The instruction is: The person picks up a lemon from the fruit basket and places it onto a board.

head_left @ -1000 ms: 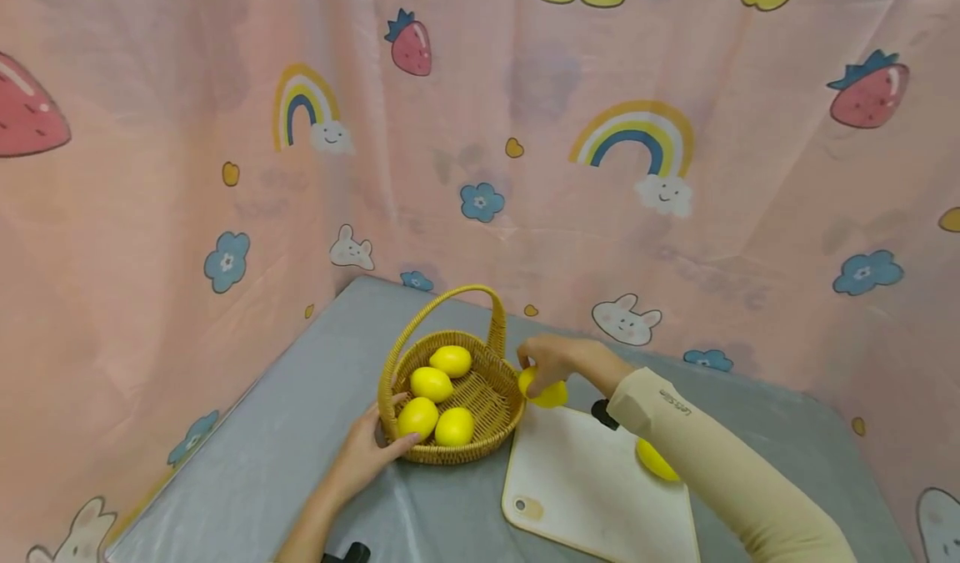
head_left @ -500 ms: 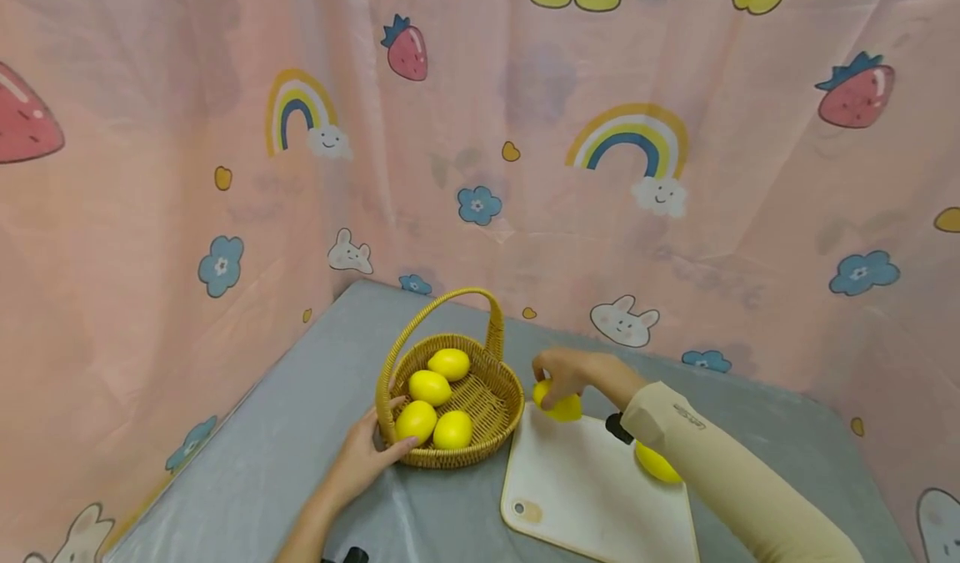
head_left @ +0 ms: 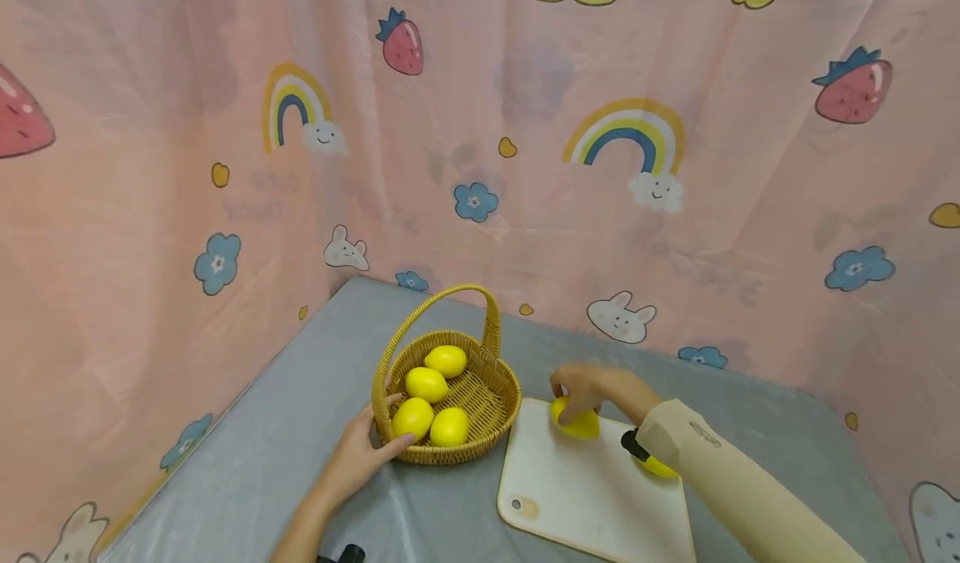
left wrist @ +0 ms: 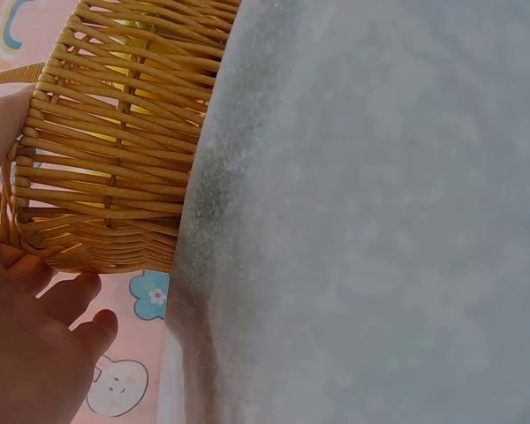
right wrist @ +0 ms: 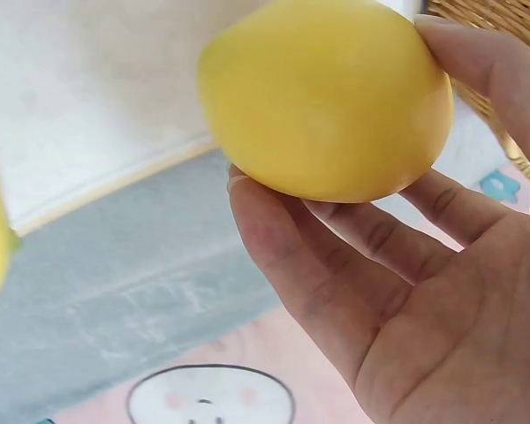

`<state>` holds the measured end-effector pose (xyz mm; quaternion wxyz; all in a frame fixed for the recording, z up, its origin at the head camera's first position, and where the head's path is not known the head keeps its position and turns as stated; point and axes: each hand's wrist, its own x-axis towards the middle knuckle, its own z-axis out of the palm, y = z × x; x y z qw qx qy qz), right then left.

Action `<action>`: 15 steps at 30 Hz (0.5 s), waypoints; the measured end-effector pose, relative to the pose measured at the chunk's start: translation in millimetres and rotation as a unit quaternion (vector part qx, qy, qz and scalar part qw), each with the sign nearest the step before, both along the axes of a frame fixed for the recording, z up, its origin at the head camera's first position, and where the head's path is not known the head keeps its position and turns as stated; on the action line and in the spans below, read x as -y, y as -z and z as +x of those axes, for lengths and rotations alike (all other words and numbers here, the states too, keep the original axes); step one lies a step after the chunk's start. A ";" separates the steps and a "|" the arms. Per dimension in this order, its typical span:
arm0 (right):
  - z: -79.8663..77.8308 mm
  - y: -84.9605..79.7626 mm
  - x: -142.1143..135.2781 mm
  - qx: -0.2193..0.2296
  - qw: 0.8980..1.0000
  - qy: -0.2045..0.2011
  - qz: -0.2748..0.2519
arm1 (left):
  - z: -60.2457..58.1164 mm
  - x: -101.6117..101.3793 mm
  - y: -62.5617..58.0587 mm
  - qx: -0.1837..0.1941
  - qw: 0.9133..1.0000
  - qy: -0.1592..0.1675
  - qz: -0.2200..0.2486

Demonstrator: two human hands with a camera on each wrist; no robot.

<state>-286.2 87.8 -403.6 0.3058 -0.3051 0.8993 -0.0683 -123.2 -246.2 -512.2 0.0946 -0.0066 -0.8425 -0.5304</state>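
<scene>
A yellow wicker basket (head_left: 459, 454) with an arched handle stands on the grey table, several lemons (head_left: 427, 385) lying in its left part. My left hand (head_left: 358, 456) grips its left side, thumb over the rim and fingers around the base of the handle; the left wrist view shows fingertips under the woven wall (left wrist: 115, 168). Between thumb and fingers of my right hand (head_left: 592, 386) is a lemon (right wrist: 327, 97), close over the far left part of a white cutting board (head_left: 585, 496). Another lemon (head_left: 660, 466) is at the board's right edge, partly hidden by the right forearm.
The board lies just right of the basket, its hang hole (head_left: 516, 505) at the near left corner. A pink printed curtain (head_left: 480, 129) surrounds the grey-covered table (head_left: 300, 379) at the back and sides.
My right hand has moved away from the basket rim, rightward and nearer, carrying its lemon over the board. The left hand stays on the basket.
</scene>
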 end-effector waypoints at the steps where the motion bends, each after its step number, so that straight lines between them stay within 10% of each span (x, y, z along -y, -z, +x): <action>1: 0.7 1.3 -2.2 0.002 1.000 0.004 0.000 | 0.1 0.3 -0.5 0.000 1.000 -0.002 0.000; 15: 4.6 10.6 -29.3 0.020 0.999 0.019 0.024 | 0.3 -1.1 1.1 -0.017 1.000 0.012 -0.010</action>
